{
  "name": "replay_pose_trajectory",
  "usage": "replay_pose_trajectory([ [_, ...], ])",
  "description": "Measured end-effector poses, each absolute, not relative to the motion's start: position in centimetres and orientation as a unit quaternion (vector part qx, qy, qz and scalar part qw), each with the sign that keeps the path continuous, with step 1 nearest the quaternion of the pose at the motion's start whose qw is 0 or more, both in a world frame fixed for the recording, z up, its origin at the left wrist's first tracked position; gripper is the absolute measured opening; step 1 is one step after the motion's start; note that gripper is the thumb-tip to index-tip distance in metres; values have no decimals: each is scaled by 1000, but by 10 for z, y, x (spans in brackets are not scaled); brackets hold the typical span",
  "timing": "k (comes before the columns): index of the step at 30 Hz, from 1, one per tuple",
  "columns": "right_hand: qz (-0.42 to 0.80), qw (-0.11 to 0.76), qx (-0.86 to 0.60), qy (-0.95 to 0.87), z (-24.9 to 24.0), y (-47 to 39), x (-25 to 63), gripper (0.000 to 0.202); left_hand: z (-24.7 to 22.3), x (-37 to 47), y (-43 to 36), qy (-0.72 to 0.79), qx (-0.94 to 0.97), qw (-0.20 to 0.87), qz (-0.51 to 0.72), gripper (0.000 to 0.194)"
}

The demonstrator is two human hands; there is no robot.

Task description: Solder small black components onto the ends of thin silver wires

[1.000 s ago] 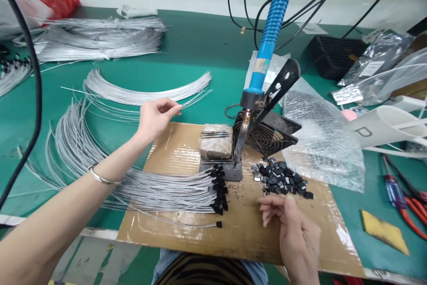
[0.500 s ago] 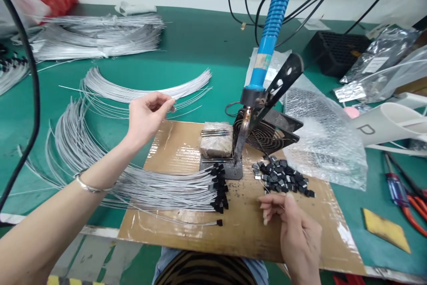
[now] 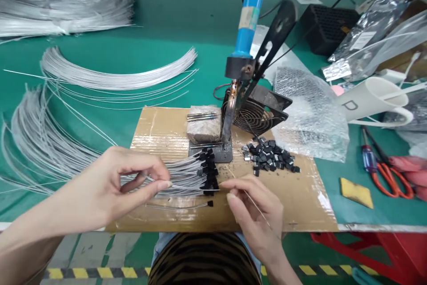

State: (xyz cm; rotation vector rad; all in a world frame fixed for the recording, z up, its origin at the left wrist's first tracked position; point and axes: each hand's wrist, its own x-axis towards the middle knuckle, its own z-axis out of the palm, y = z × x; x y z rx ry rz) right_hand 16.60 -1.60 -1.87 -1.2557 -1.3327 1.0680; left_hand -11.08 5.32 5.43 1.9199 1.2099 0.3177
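Observation:
Between thumb and index finger, my left hand (image 3: 128, 185) pinches a thin white cable (image 3: 193, 188) that runs right, over the bundle of grey-white cables (image 3: 182, 170) with black connectors (image 3: 209, 171) on their ends. My right hand (image 3: 258, 214) is closed with its fingertips at the tip of that cable; whether they touch it I cannot tell. A strand of solder wire (image 3: 231, 171) passes through my right hand, sticking out above the fingers. Behind that hand is a pile of loose black connectors (image 3: 272, 155). A blue-handled soldering iron (image 3: 245, 40) stands tip down in its holder.
A cardboard sheet (image 3: 308, 196) covers the bench front. Beside the iron are a wrapped block (image 3: 204, 131) and a black fan (image 3: 256, 114). More white cables (image 3: 110, 78) lie behind. To the right are bubble wrap (image 3: 310, 116), a mug (image 3: 373, 98), a yellow sponge (image 3: 356, 192) and scissors (image 3: 393, 182).
My left hand has come down and toward me from the loose white cables, bringing one cable with it. My right hand has moved left to the cable's end. The view has shifted.

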Motion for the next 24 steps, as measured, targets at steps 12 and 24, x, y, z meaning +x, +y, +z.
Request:
replay_pose_trajectory([
  [12, 454, 505, -463, -570, -27, -9, 161, 9, 45, -79, 45, 500, 747, 413, 144, 17],
  [24, 528, 487, -473, -511, -25, -5, 163, 13, 43, -74, 45, 498, 681, 530, 88, 28],
])
